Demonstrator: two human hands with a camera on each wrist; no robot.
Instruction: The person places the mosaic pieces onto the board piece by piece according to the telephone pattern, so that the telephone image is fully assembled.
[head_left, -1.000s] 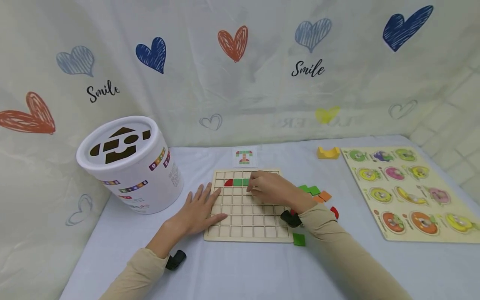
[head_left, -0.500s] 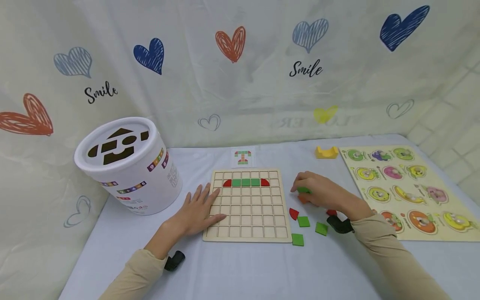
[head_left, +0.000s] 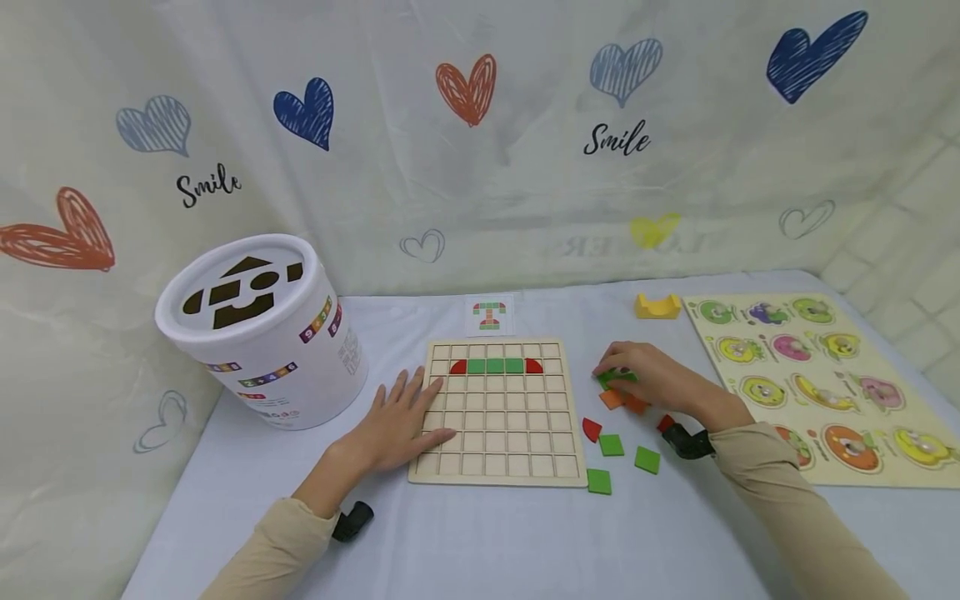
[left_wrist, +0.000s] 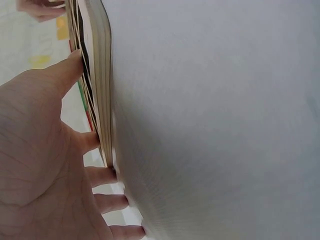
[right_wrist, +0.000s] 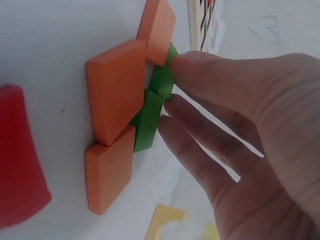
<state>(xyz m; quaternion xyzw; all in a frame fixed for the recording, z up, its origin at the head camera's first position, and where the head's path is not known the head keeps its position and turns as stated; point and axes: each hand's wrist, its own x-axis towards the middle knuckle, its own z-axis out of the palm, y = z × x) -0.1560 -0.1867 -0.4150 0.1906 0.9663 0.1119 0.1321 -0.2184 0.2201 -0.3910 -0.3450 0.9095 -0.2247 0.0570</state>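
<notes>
My left hand (head_left: 402,421) lies with spread fingers on the left edge of the wooden grid board (head_left: 495,468); the left wrist view shows the thumb (left_wrist: 70,72) over the board's edge. In one row of the board sit green square tiles (head_left: 496,367) between two red quarter-round tiles (head_left: 534,367). Right of the board, my right hand (head_left: 648,375) reaches down to a small pile. Its thumb and index finger pinch a green square tile (right_wrist: 164,80). Another green tile (right_wrist: 147,122) and several orange square tiles (right_wrist: 117,90) lie against it.
Loose green tiles (head_left: 647,460) and a red quarter-round (head_left: 592,429) lie right of the board. A pattern card (head_left: 490,326) is behind it. A white bucket (head_left: 262,358) stands left; a yellow block (head_left: 657,308) and a food-picture board (head_left: 806,392) are at the right.
My right hand has left the grid board and moved right to the loose tiles. A red quarter-round now shows at the right end of the row. The left hand has stayed in place.
</notes>
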